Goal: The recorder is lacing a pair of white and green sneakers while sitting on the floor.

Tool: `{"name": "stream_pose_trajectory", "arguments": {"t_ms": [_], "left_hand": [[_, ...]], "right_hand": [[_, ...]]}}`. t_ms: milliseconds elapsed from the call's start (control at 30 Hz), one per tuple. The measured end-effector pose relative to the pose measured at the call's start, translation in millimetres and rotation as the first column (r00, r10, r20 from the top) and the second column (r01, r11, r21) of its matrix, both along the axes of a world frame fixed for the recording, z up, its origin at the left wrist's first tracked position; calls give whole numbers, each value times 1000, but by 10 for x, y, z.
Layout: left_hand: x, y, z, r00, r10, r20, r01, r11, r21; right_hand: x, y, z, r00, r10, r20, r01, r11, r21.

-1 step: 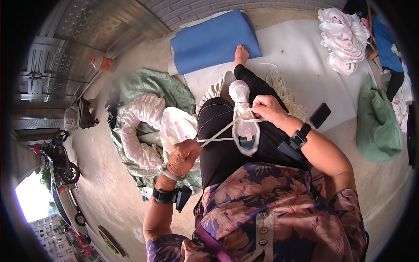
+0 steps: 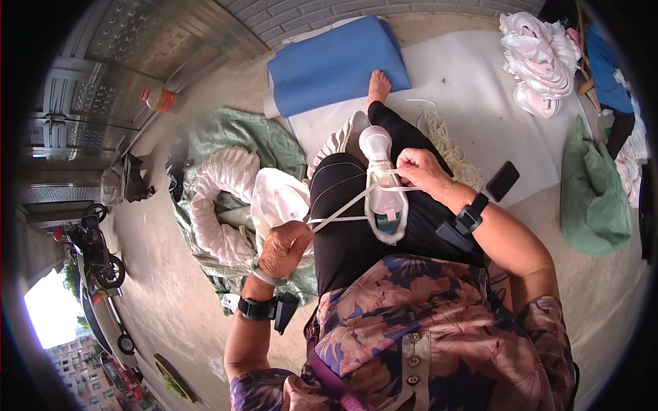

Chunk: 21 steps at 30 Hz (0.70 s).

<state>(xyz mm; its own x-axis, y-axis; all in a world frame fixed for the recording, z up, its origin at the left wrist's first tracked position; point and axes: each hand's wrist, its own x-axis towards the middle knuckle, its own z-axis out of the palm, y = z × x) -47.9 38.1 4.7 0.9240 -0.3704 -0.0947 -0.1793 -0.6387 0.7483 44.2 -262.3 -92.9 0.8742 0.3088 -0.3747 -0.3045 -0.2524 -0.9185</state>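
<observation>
A pale sneaker upper (image 2: 385, 198) lies across my lap, its rounded toe pointing away from me and its opening facing up. My left hand (image 2: 286, 245) is closed, gripping a white shoelace (image 2: 340, 209) that stretches taut across my left thigh to the shoe. At the shoe's right edge, the fingers of my right hand (image 2: 421, 170) pinch the lace near the eyelets. The exact fingertip contact there is partly hidden. Beside my left hand, a white shoe upper (image 2: 277, 197) rests next to a curved row of nested pale uppers (image 2: 218, 205).
Loose white laces (image 2: 449, 147) are heaped by my right leg, near a dark phone (image 2: 504, 181) on a white sheet (image 2: 480, 89). A blue mat (image 2: 336, 65) lies ahead. More uppers (image 2: 538, 61) are piled far right, above a green sack (image 2: 593, 192). Motorbikes (image 2: 99, 253) stand at left.
My left hand has shifted slightly left, still gripping the shoelace. My right hand and the shoe look almost unmoved.
</observation>
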Motion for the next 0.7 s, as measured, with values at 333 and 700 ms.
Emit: {"name": "stream_pose_trajectory", "arguments": {"t_ms": [333,700], "left_hand": [[-202,293,-19,970,72,-231,-67,997,28],[-348,94,-107,844,-85,-529,-24,980,-195]], "right_hand": [[-172,120,225,901,273,338,-69,858,-508],[-66,144,108,764,419,490,-78,814,-575]]}}
